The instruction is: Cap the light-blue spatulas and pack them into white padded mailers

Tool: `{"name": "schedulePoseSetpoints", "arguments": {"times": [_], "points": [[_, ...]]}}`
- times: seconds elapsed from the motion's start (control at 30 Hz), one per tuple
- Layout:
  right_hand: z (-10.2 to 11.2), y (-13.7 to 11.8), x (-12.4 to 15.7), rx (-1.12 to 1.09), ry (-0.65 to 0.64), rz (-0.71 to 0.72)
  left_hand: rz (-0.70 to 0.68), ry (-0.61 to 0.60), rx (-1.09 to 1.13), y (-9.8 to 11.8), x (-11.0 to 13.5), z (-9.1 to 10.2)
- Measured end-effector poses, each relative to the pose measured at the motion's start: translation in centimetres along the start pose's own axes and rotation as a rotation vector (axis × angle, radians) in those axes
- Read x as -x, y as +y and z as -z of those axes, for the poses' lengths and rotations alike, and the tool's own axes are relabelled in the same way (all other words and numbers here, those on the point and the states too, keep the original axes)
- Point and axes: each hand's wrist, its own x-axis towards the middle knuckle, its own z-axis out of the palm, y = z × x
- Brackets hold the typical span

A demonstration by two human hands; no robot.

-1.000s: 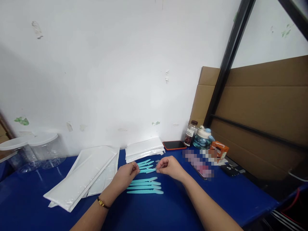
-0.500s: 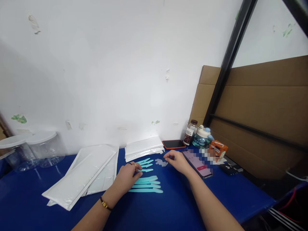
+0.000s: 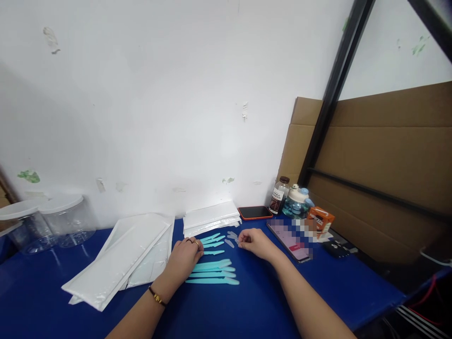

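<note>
Watching through the head camera, I see the left hand (image 3: 185,256) lying knuckles-up on the blue counter (image 3: 247,306). Its fingers curl over the left ends of the slim teal plastic razor-like sticks (image 3: 213,274), which lie in a loose row, and I cannot tell whether it pinches one. The right hand (image 3: 254,242) is half closed, with its fingertips at the small clear plastic caps (image 3: 231,238) just right of the far sticks; whether it grips one is hidden. Flat white padded envelopes (image 3: 120,259) lie to the left. My worry is that the caps are tiny and see-through, so a careless brush could scatter them, and a sweep of the left wrist could knock the row askew
</note>
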Motion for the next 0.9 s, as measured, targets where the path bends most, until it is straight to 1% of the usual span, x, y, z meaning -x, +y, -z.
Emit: {"name": "schedulePoseSetpoints", "arguments": {"times": [0.1,0.2,0.3,0.4,0.63,0.73,0.8,0.83,0.9], "points": [[-0.4,-1.2,0.1,-0.015,0.003,0.1,-0.024,0.001,-0.032,0.0,0.0,0.0],[-1.1,-2.2,0.1,0.003,-0.001,0.153,-0.027,0.001,-0.02,-0.2,-0.1,-0.2],[-1.6,-2.5,0.0,-0.025,-0.025,0.153,-0.033,0.029,0.027,-0.4,-0.3,-0.5],[-2.0,-2.5,0.0,-0.077,-0.031,0.139,-0.028,0.049,0.058,-0.2,-0.3,-0.3],[-2.8,-2.5,0.0,-0.198,-0.064,0.131,-0.074,0.017,0.121,1.1,0.1,0.8],[-2.7,-2.4,0.0,-0.176,-0.124,0.124,-0.09,-0.054,0.173,1.2,0.3,0.9],[-2.3,-2.3,-0.1,-0.117,-0.092,0.123,-0.074,-0.084,0.183,0.9,0.3,0.8],[-2.1,-2.1,-0.1,-0.07,-0.04,0.122,-0.059,-0.07,0.174,0.8,0.3,0.6],[-1.7,-1.9,-0.3,0.048,0.083,0.116,-0.024,-0.003,0.126,0.3,0.2,0.2]]}}
